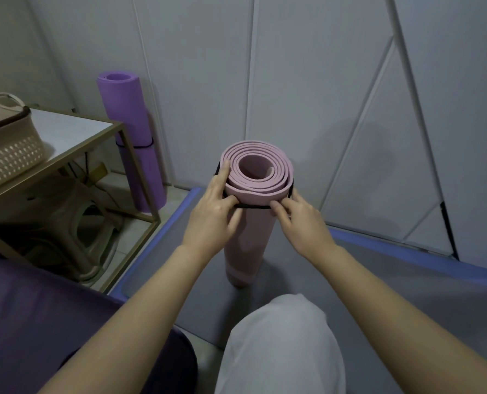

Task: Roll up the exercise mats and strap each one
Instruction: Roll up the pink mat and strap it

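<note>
Pinching the black strap (253, 206) round the top of the upright pink mat (249, 243), my left grip (212, 216) and right grip (299, 220) clamp it. A strapped purple mat (128, 109) stands behind.

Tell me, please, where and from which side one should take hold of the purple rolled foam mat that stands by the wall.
Grip the purple rolled foam mat round its upper half, above the thin black strap, probably coming from the right. It stands upright against the wall, and the gold metal-frame table crowds its left side, while its right side is open.
</note>
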